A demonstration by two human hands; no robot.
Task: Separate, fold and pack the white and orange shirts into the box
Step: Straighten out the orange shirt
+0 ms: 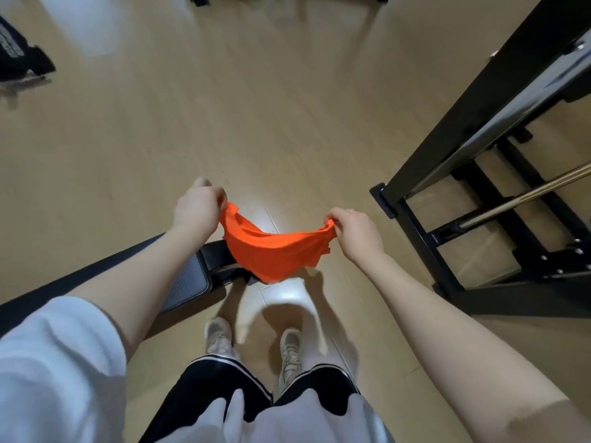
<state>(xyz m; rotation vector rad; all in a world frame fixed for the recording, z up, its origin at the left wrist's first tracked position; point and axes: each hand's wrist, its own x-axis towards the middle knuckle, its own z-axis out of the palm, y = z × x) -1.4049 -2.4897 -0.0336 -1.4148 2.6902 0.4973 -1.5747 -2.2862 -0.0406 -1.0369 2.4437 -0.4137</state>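
In the middle of the frame a bright orange fabric shirt (271, 251) hangs in the air above the pale wood-plank floor (224, 107), stretched between two bare hands. The left hand (198, 207) pinches the shirt's upper left edge with its fingers curled closed over the cloth; the right hand (355, 231) is closed on the opposite edge, a thin gold ring (351, 211) on one finger. The cloth sags between them and drapes down to a loose point.

Below the shirt, at lower centre, stand two pale grey sneakers (256, 346) on the floor, with black trousers with a white side stripe (224, 385) and a loose white top (57, 372) at the bottom edge.

A black padded bench with a grey textured pad (188, 282) runs in from the left edge, its end just under the shirt. A black metal frame with a brass-coloured bar (479, 193) fills the right side. A dark object at upper left (19, 55) bears pale markings too blurred to read. No other writing is legible.
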